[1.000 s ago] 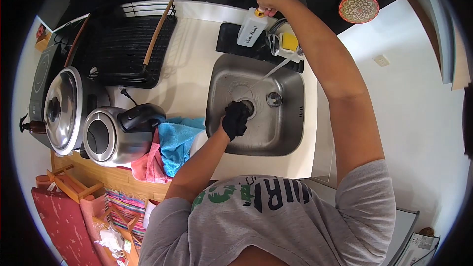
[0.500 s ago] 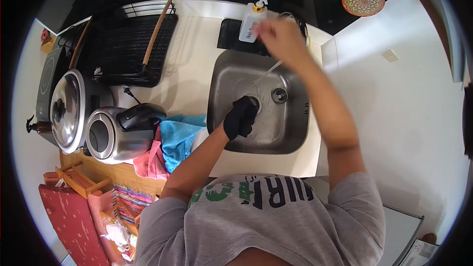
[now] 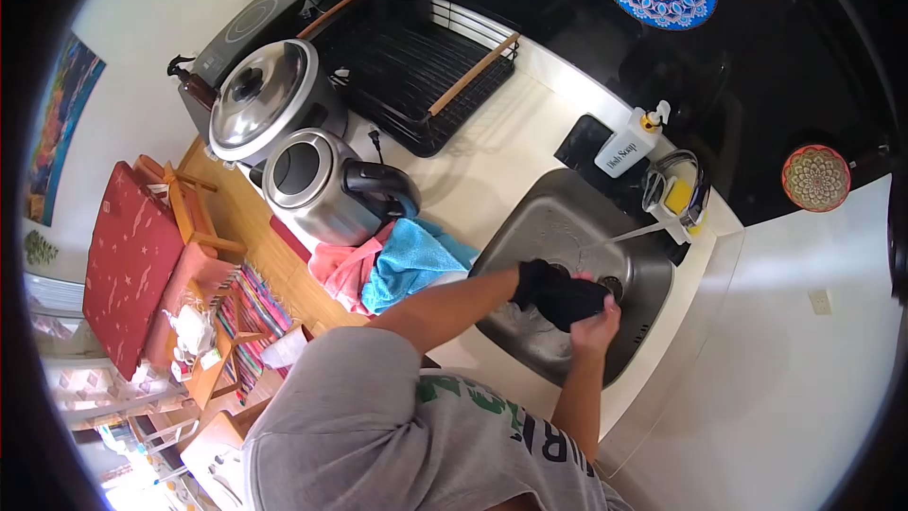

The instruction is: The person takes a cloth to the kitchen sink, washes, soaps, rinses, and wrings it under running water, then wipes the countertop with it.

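My left hand (image 3: 560, 297) wears a black glove and is held low over the steel sink (image 3: 515, 244). How its fingers are set inside the dark fabric is hard to make out. My bare right hand (image 3: 596, 326) grips the glove near its finger end, with the thumb up along the edge. Just beyond the hands, a round strainer (image 3: 613, 284) lies on the sink floor, partly covered. A thin stream of water (image 3: 632, 234) runs from the faucet into the basin behind the gloved hand.
A dish soap bottle (image 3: 628, 144) and a holder with a yellow sponge (image 3: 678, 195) stand behind the sink. To the left are blue and pink towels (image 3: 407, 265), an electric kettle (image 3: 326, 187), a lidded cooker (image 3: 270, 99) and a black dish rack (image 3: 416, 71).
My right hand has come down from near the soap bottle to the gloved left hand and taken hold of the glove. The view has turned, shifting the sink rightward.
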The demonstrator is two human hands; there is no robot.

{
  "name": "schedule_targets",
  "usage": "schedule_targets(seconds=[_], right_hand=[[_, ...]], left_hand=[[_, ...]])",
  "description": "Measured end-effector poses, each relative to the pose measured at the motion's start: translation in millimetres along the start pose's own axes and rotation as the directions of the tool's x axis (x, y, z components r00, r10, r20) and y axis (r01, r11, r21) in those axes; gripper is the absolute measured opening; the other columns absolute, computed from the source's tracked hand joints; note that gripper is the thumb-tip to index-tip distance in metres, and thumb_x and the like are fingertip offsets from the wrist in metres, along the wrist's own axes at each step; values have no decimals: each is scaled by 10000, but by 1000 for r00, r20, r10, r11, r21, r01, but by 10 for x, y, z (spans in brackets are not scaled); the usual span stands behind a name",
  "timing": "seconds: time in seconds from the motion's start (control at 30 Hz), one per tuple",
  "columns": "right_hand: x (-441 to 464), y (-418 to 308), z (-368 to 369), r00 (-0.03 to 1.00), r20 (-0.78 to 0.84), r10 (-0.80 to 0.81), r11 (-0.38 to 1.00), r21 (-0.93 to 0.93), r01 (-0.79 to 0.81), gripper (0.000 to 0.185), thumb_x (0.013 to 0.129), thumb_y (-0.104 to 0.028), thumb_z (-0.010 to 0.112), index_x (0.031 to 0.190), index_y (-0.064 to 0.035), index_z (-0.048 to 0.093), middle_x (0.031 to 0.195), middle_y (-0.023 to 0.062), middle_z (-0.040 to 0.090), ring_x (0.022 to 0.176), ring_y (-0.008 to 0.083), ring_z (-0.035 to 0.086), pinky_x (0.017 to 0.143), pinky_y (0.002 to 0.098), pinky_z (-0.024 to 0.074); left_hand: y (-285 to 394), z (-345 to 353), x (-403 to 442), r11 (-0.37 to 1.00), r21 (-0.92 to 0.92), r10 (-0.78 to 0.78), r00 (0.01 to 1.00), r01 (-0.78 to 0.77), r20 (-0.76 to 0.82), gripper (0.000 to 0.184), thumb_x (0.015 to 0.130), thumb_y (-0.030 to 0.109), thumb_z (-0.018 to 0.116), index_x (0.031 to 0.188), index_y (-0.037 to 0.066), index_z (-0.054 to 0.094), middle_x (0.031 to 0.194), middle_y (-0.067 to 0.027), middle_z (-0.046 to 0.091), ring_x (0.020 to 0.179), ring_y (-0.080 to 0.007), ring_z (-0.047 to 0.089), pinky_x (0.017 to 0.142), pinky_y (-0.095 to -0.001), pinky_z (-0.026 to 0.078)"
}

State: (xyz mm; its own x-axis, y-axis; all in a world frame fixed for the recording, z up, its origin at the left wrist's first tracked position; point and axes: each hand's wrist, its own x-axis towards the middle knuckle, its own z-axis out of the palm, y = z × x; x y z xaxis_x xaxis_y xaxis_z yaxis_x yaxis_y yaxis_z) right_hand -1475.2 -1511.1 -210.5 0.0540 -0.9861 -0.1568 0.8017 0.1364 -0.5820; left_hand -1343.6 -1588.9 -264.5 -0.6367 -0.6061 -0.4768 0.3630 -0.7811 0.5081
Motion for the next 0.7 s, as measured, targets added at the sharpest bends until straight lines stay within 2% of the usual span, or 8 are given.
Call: schedule_targets(seconds=[0.1, 0.17, 0.3, 0.43, 0.47, 0.57, 0.63, 0.7], right_hand=[[160, 422, -250, 949, -303, -85, 966, -257, 5, 375, 787, -232, 628, 987, 85, 642, 1039, 212, 625, 952, 306, 584, 892, 399, 423], [232, 554, -275, 823, -144, -550, 236, -972, -12, 399, 799, -265, 644, 899, 121, 622, 815, 189, 642, 791, 281, 591, 773, 393, 453], [392, 484, -893, 814, -366, -452, 461, -877, -138, 275, 817, -182, 624, 788, 88, 580, 658, 102, 581, 624, 171, 487, 638, 350, 428], [225, 619, -298, 834, 87, -545, 73, -986, 151, 264, 824, -177, 607, 784, 83, 577, 619, 120, 551, 607, 171, 477, 602, 364, 410], [189, 568, -88, 861, 16, -508, 194, -972, 132, 332, 829, -222, 618, 695, 67, 526, 655, 210, 518, 620, 251, 495, 622, 372, 416], [447, 558, -763, 854, -64, -516, 92, -996, -19, 398, 842, -298, 627, 705, 63, 533, 669, 175, 543, 644, 239, 506, 642, 365, 418], [442, 417, -648, 796, -74, -601, 253, -962, 102, 436, 853, -355, 624, 751, 66, 569, 696, 131, 564, 702, 210, 519, 678, 342, 422], [427, 272, -1421, 857, -515, 33, 388, -783, -485, 441, 852, -362, 632, 825, 77, 608, 777, 98, 574, 759, 169, 511, 720, 302, 415]], left_hand=[[-339, 77, 224, 990, -115, -82, 996, 77, -44, 263, 884, 349, 519, 860, 99, 597, 805, -36, 597, 655, -148, 553, 555, -294, 435], [-486, 143, 313, 987, -141, -86, 995, 77, -59, 260, 884, 339, 517, 870, 94, 603, 820, -40, 604, 669, -152, 560, 567, -301, 441], [-569, 163, 350, 983, -171, -84, 992, 67, -91, 255, 883, 318, 515, 892, 83, 613, 850, -49, 617, 698, -160, 573, 591, -316, 453], [-537, 86, 350, 979, -192, -92, 990, 70, -110, 254, 883, 298, 512, 913, 73, 624, 879, -57, 630, 726, -169, 586, 614, -331, 465], [-542, 85, 347, 977, -200, -98, 989, 74, -112, 254, 882, 293, 511, 918, 70, 627, 887, -59, 634, 733, -171, 590, 620, -334, 468], [-538, 43, 356, 970, -229, -111, 987, 82, -119, 255, 882, 278, 509, 934, 62, 635, 909, -65, 644, 755, -177, 600, 638, -345, 476], [-514, -61, 402, 961, -265, -111, 987, 78, -113, 257, 882, 268, 508, 944, 57, 640, 923, -69, 650, 769, -181, 607, 650, -353, 482], [-457, -290, 467, 969, -222, -135, 987, 113, -86, 259, 881, 257, 506, 955, 52, 645, 938, -74, 657, 783, -185, 613, 662, -360, 488]])
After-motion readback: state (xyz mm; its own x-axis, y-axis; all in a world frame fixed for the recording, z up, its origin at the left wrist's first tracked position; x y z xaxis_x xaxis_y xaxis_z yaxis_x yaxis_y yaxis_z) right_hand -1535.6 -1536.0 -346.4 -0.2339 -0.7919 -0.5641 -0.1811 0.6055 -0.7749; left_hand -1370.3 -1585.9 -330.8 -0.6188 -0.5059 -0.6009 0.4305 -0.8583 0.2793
